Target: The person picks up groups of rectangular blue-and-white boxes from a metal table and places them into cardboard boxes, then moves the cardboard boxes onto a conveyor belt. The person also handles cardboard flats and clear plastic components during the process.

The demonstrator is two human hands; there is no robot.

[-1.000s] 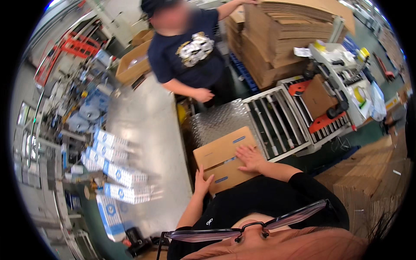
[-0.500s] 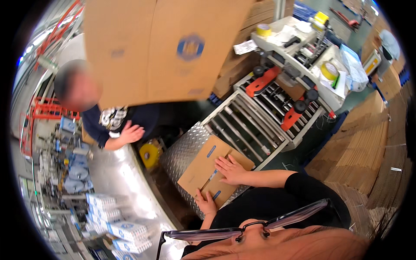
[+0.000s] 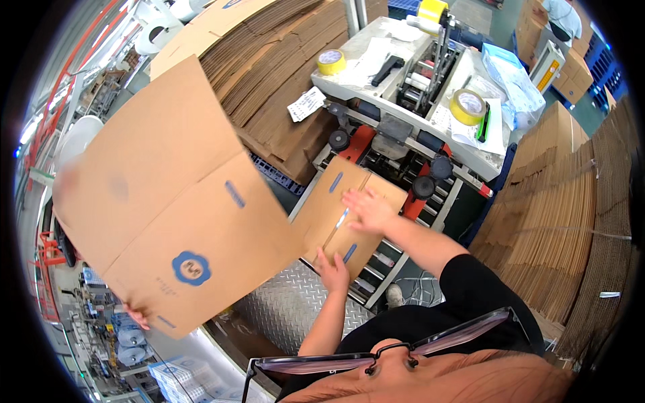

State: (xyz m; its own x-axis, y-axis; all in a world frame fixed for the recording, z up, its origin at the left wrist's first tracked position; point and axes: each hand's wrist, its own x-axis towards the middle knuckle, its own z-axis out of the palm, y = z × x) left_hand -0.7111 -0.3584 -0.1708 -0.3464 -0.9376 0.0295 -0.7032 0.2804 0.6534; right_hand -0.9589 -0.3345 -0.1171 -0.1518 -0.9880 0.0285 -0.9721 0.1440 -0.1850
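Observation:
A closed brown cardboard box (image 3: 376,250) with small blue marks lies on the roller conveyor (image 3: 384,262), at the entrance of a taping machine (image 3: 430,87). My right hand (image 3: 368,211) rests flat on its top near the centre seam, fingers stretched out. My left hand (image 3: 334,271) touches the box's near left edge, fingers extended and apart. Neither hand grips anything. Orange guide arms (image 3: 357,146) with black wheels stand beside the box's far end. A large flattened carton (image 3: 201,201) covers the box's left side.
A co-worker's hand (image 3: 136,316) holds the large carton. Stacks of flat cardboard stand behind (image 3: 269,87) and to the right (image 3: 544,208). Yellow tape rolls (image 3: 468,107) and a green-handled cutter (image 3: 483,125) lie on the machine. A diamond-plate metal surface (image 3: 289,305) adjoins the rollers.
My hands have moved the box forward, off the metal plate onto the rollers between the orange guides. The co-worker's large carton has come down and tilted. My view has shifted.

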